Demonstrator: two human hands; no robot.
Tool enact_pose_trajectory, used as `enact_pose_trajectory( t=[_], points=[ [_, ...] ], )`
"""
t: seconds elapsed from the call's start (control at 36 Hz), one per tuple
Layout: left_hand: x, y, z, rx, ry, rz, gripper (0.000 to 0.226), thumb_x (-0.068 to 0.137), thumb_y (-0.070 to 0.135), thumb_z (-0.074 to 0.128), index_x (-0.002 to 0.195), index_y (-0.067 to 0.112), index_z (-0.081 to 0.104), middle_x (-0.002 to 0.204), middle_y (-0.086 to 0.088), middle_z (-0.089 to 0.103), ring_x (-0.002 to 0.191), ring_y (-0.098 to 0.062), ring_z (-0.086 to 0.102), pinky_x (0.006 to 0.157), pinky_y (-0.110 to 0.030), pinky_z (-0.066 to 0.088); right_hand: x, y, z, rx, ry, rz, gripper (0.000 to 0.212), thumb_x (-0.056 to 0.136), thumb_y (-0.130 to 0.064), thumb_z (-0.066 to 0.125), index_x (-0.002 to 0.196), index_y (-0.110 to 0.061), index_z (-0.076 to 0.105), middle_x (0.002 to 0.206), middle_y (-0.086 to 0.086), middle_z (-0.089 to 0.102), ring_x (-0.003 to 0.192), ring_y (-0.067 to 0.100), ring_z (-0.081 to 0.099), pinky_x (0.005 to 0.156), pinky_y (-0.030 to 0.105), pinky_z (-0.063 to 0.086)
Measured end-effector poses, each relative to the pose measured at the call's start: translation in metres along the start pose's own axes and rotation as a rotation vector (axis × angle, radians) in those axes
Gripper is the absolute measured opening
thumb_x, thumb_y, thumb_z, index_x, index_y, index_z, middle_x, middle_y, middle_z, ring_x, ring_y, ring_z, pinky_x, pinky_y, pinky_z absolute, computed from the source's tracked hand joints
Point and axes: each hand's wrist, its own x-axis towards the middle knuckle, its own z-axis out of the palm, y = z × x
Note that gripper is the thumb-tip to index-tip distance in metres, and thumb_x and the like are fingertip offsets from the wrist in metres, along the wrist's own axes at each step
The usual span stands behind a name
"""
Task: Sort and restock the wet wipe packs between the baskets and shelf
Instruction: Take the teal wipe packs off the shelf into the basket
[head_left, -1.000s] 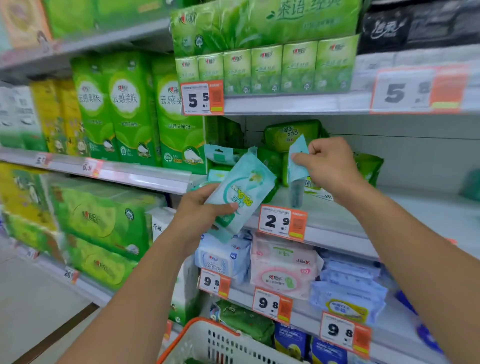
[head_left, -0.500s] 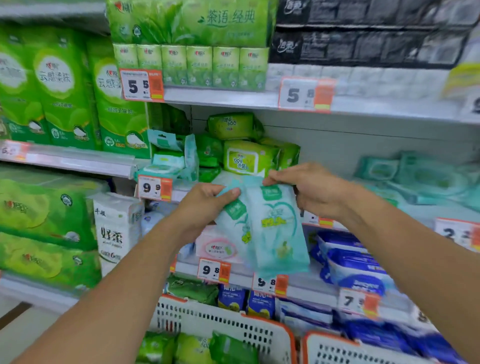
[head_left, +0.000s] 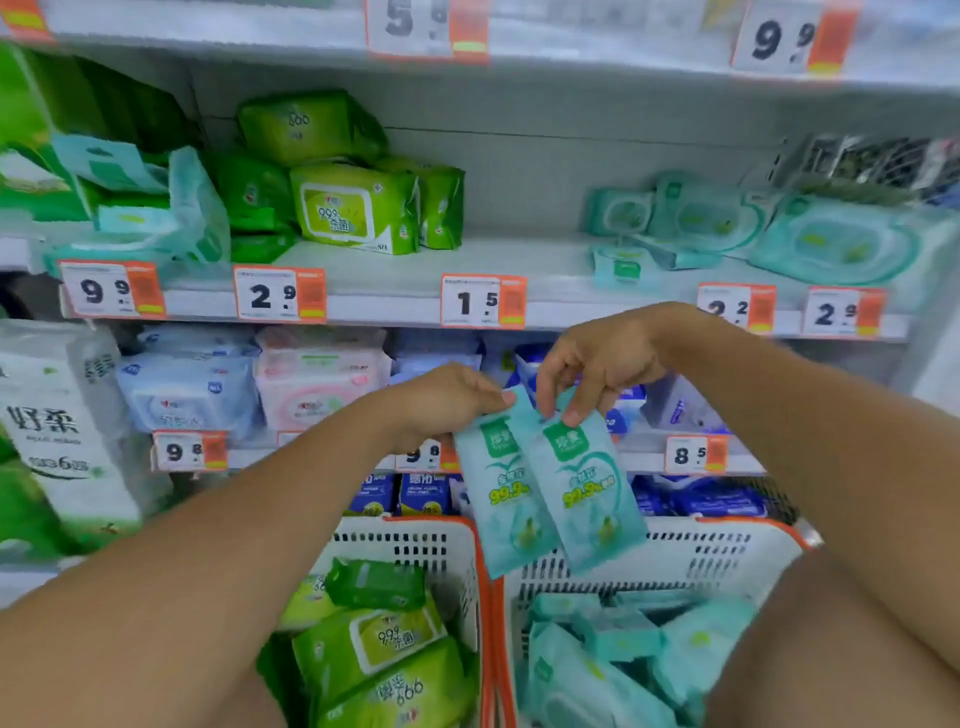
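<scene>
Wet wipe packs, two slim teal ones, hang side by side above the gap between two baskets: the left teal pack (head_left: 496, 493) and the right teal pack (head_left: 587, 493), both upright with a slight tilt and overlapping along their inner edges. The left hand (head_left: 441, 402) holds the left teal pack by its top edge, thumb and fingers curled on it. The right hand (head_left: 602, 358) pinches the top of the right teal pack between thumb and fingertips.

Left basket (head_left: 405, 540), white with an orange rim, contains green wipe packs (head_left: 379, 644) lying in a loose pile, one showing a light flip label. Right basket (head_left: 675, 551), of the same make and touching the left one, contains teal wipe packs (head_left: 623, 654), stacked unevenly.

The middle shelf (head_left: 395, 291) carries green packs (head_left: 353, 208) stacked at left centre, and teal packs (head_left: 727, 228) leaning and lying flat at right. A bare stretch of shelf lies between the two groups, above a price tag reading 1.5 (head_left: 483, 302). The shelf below holds pale blue and pink packs (head_left: 249, 389). White tissue bundles (head_left: 57, 426) stand at far left.
</scene>
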Motion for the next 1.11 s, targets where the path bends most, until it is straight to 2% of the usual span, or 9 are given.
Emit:
enact_pose_trajectory(
  t=[0.14, 0.25, 0.36, 0.47, 0.58, 0.72, 0.86, 1.0, 1.11],
  points=[
    [0.042, -0.015, 0.067, 0.000, -0.192, -0.153, 0.037, 0.099, 0.035, 0.057, 0.115, 0.004, 0.068, 0.112, -0.016, 0.071, 0.091, -0.023, 0.065, 0.089, -0.039, 0.056, 0.009, 0.055, 0.014, -0.238, -0.181, 0.370, 0.032, 0.086, 0.011, 0.067, 0.108, -0.012, 0.063, 0.096, 0.017, 0.066, 0.080, 0.031, 0.067, 0.060, 0.035, 0.062],
    [0.062, 0.014, 0.085, -0.024, -0.118, -0.050, 0.019, 0.101, 0.028, 0.053, 0.095, 0.015, 0.065, 0.105, -0.010, 0.068, 0.084, -0.020, 0.062, 0.070, -0.028, 0.048, -0.001, 0.056, -0.007, -0.289, -0.100, 0.441, 0.026, 0.096, -0.004, 0.060, 0.123, -0.004, 0.060, 0.105, 0.016, 0.073, 0.097, 0.036, 0.072, 0.081, 0.041, 0.061],
    [0.078, 0.077, 0.055, 0.131, 0.409, 0.568, 0.012, 0.090, 0.021, 0.063, 0.079, 0.023, 0.068, 0.080, 0.001, 0.073, 0.072, -0.013, 0.067, 0.070, -0.028, 0.053, -0.038, 0.026, -0.056, -0.031, 0.642, 0.078, 0.002, 0.087, -0.011, 0.070, 0.086, -0.010, 0.069, 0.064, 0.004, 0.066, 0.057, 0.024, 0.067, 0.051, 0.024, 0.053],
    [0.093, 0.118, 0.006, 0.604, 0.707, 0.686, 0.026, 0.086, 0.043, 0.059, 0.103, 0.026, 0.068, 0.100, 0.004, 0.072, 0.095, -0.020, 0.067, 0.084, -0.035, 0.054, -0.046, 0.038, -0.098, -0.091, 1.458, 0.054, 0.028, 0.071, -0.033, 0.080, 0.094, -0.022, 0.069, 0.084, 0.000, 0.069, 0.089, 0.027, 0.067, 0.073, 0.028, 0.048],
    [0.117, 0.118, -0.012, 1.125, 0.298, 0.144, 0.049, 0.100, 0.054, 0.039, 0.137, 0.026, 0.055, 0.146, -0.004, 0.050, 0.132, -0.028, 0.046, 0.104, -0.033, 0.038, -0.024, 0.051, -0.109, 0.110, 1.165, 0.205, 0.083, 0.065, -0.064, 0.082, 0.125, -0.012, 0.059, 0.126, 0.009, 0.063, 0.119, 0.028, 0.059, 0.096, 0.034, 0.046],
    [0.125, 0.122, -0.012, 1.240, 0.215, 0.065, 0.050, 0.101, 0.054, 0.030, 0.135, 0.029, 0.058, 0.144, -0.003, 0.052, 0.128, -0.028, 0.048, 0.102, -0.034, 0.040, 0.016, 0.051, -0.112, -0.029, 0.915, 0.373, 0.100, 0.059, -0.082, 0.071, 0.132, -0.014, 0.055, 0.136, 0.005, 0.059, 0.122, 0.028, 0.057, 0.097, 0.036, 0.047],
    [0.140, 0.127, -0.027, 1.103, 0.276, 0.071, 0.049, 0.102, 0.048, 0.038, 0.146, 0.027, 0.040, 0.146, -0.006, 0.050, 0.132, -0.028, 0.046, 0.106, -0.033, 0.037, 0.036, 0.047, -0.123, -0.112, 0.970, 0.337, 0.055, 0.067, -0.046, 0.081, 0.106, -0.015, 0.059, 0.117, 0.006, 0.064, 0.101, 0.025, 0.062, 0.079, 0.029, 0.046],
    [0.160, 0.132, -0.041, 1.003, 0.320, 0.057, 0.125, 0.076, 0.051, 0.078, 0.154, 0.032, -0.018, 0.149, -0.019, 0.037, 0.130, -0.033, 0.049, 0.107, -0.034, 0.041, 0.041, 0.060, -0.139, 0.081, 0.735, -0.105, 0.068, 0.074, -0.007, 0.079, 0.137, -0.018, 0.055, 0.135, 0.001, 0.057, 0.116, 0.014, 0.058, 0.097, 0.025, 0.048],
    [0.171, 0.133, -0.048, 1.137, 0.187, -0.043, 0.098, 0.079, 0.068, 0.064, 0.156, 0.037, 0.013, 0.158, -0.007, 0.024, 0.129, -0.028, 0.048, 0.103, -0.030, 0.045, 0.041, 0.090, -0.163, 0.032, 1.054, -0.017, 0.095, 0.060, -0.018, 0.093, 0.144, -0.018, 0.049, 0.145, 0.005, 0.048, 0.134, 0.024, 0.046, 0.107, 0.024, 0.036]
  ],
)
